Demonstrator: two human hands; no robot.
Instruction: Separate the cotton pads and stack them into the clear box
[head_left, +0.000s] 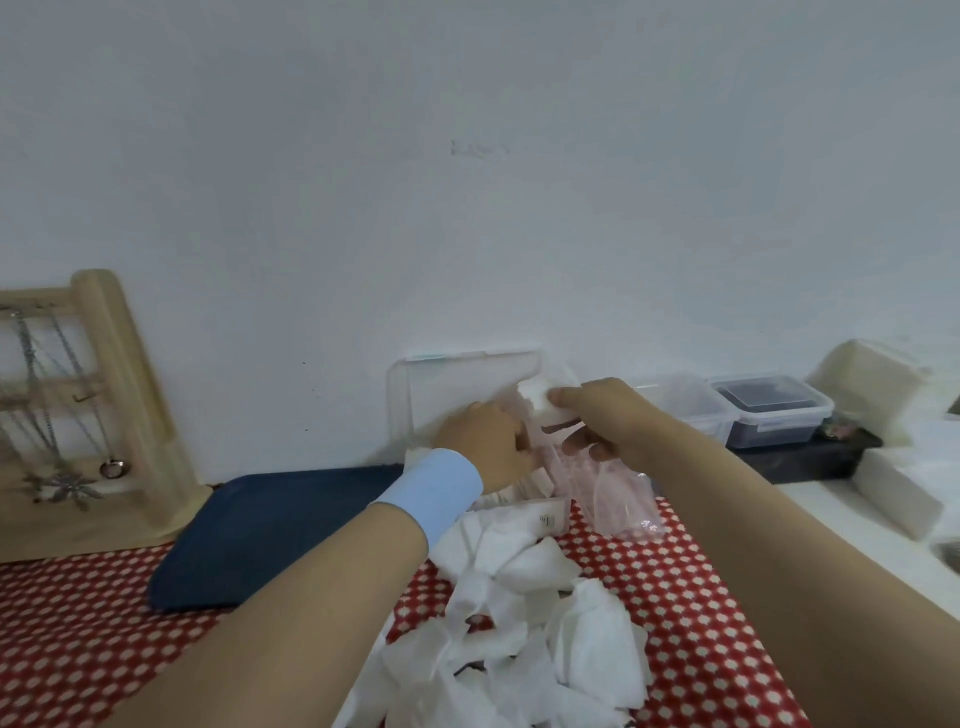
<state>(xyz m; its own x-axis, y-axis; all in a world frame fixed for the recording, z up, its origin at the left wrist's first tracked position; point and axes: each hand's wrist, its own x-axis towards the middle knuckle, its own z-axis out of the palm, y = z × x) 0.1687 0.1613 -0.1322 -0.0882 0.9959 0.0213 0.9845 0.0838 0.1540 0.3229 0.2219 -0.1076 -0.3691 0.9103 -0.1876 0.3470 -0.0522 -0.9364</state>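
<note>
A clear box with its lid (457, 379) raised stands against the wall, mostly hidden behind my hands. My right hand (602, 421) pinches a white cotton pad (537, 395) at its top edge, just in front of the lid. My left hand (488, 447), with a light blue wristband, curls around the thin clear plastic wrapper (613, 499) that hangs down below the pad. A heap of separated white cotton pads (524, 613) lies on the red dotted tablecloth (717, 623) close to me.
A dark blue tray (270, 535) lies left of the heap. A wooden jewellery stand (93, 410) with necklaces stands at far left. Lidded plastic containers (774, 410) and white foam boxes (883, 395) sit at the right by the wall.
</note>
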